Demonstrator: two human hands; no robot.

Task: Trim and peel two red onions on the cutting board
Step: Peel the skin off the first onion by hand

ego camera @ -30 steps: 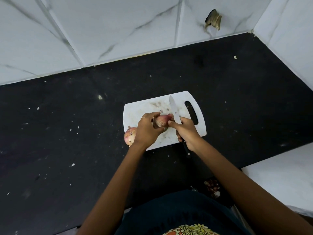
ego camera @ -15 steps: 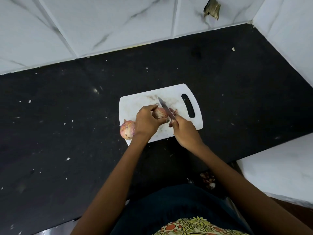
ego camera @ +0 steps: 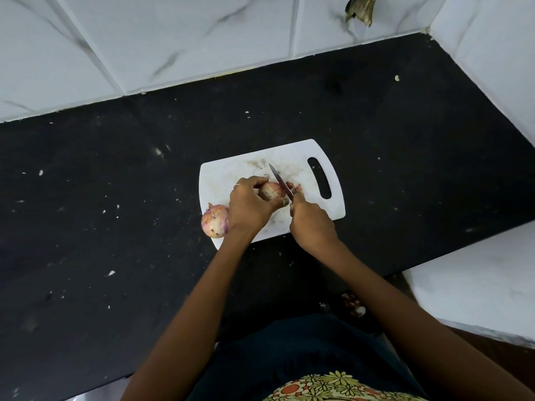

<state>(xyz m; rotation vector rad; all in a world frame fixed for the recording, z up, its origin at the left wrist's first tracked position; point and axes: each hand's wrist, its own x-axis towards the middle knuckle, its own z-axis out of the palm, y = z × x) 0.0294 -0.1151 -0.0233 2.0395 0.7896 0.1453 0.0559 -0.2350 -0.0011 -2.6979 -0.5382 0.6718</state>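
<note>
Left hand (ego camera: 251, 206), fingers curled, grasps one red onion (ego camera: 271, 191) mid cutting board (ego camera: 231, 176). Right hand (ego camera: 311, 225), clenched round the knife (ego camera: 280, 181) handle, lays the blade across that onion. Second onion (ego camera: 214, 220), untouched, sits at the board's left near corner. Two onions, one knife.
</note>
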